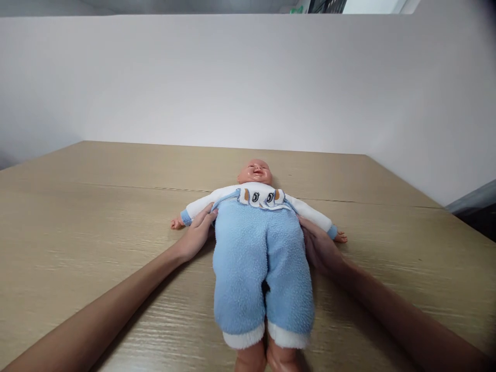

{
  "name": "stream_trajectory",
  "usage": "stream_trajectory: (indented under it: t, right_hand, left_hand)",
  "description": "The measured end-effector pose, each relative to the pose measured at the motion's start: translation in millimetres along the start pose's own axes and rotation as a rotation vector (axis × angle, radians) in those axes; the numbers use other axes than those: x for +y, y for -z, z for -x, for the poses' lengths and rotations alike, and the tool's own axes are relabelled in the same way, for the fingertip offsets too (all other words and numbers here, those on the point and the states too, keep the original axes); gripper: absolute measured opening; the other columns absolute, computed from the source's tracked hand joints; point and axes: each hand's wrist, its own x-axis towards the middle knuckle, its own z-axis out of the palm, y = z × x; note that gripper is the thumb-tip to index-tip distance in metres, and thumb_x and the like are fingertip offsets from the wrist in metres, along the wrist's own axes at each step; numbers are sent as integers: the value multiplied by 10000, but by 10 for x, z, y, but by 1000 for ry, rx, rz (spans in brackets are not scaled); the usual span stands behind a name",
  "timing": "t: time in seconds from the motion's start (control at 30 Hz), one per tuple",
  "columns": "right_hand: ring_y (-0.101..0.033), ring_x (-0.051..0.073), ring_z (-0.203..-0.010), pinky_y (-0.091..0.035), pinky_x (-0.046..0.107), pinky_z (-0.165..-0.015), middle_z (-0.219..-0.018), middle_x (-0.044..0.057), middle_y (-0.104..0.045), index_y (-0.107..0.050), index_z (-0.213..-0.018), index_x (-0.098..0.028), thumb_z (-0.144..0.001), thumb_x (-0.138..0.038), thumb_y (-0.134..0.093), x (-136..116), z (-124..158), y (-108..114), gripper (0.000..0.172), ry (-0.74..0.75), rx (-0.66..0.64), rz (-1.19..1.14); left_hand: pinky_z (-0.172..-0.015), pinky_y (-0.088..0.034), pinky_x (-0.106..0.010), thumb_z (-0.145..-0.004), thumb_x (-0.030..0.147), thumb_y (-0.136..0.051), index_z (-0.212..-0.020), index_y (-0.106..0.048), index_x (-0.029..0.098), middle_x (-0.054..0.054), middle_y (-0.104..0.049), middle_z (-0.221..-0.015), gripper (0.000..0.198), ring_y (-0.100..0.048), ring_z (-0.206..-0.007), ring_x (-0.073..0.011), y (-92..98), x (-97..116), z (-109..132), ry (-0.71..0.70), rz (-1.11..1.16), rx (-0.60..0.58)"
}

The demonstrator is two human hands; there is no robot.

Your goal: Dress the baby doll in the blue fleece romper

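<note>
A baby doll [256,172] lies on its back on the wooden table [77,217], head away from me. It wears a fluffy light-blue romper [259,258] with white sleeves and white cuffs at the legs. My left hand [198,232] rests against the doll's side under its arm, fingers closed on the romper's edge. My right hand [320,245] presses against the other side of the romper, its fingers partly hidden behind the fabric.
A plain white wall [248,77] stands behind the table's far edge. A seam runs across the tabletop behind the doll. A dark object [476,206] shows past the table's right edge.
</note>
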Motion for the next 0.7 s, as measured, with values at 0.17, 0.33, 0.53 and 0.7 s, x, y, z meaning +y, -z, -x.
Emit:
stream_trajectory:
  t: [0.17, 0.33, 0.53, 0.7]
  right_hand:
    - [-629, 330, -1412, -450, 484, -1259, -1269, 20, -825, -784, -1140, -290, -818, -590, -806, 100, -119, -25, 441, 80, 106, 46]
    - [-618, 313, -1424, -399, 431, -1279, -1348, 35, -796, -779, -1194, -277, -850, -574, -796, 216, -245, 112, 455, 170, 156, 127]
    - [-658, 321, -1387, -412, 496, -1284, -1317, 30, -809, -749, -1283, -298, -861, -579, -771, 235, -276, 131, 508, 157, 148, 152]
    - [-478, 303, -1571, -318, 482, -1354, -1580, 20, -648, -686, -1391, -298, -864, -591, -723, 176, -231, 49, 605, 200, 260, 195]
  left_hand:
    - [-917, -520, -343, -831, 530, -755, -903, -668, 216, -41, -732, -942, 333, -631, -960, -254, -291, -22, -20, 45, 241, 114]
    - [-752, -500, -305, -675, 611, -916, -859, -679, 209, -21, -701, -823, 502, -610, -807, -215, -331, 25, -22, 74, 320, 90]
    - [-616, -375, -269, -792, 522, -870, -828, -665, 195, 34, -558, -702, 388, -443, -651, -143, -149, -101, -144, 27, 201, 22]
    - [-742, -432, -298, -809, 405, -814, -886, -669, 200, 11, -583, -794, 262, -490, -749, -177, 6, -171, -287, -4, 331, -113]
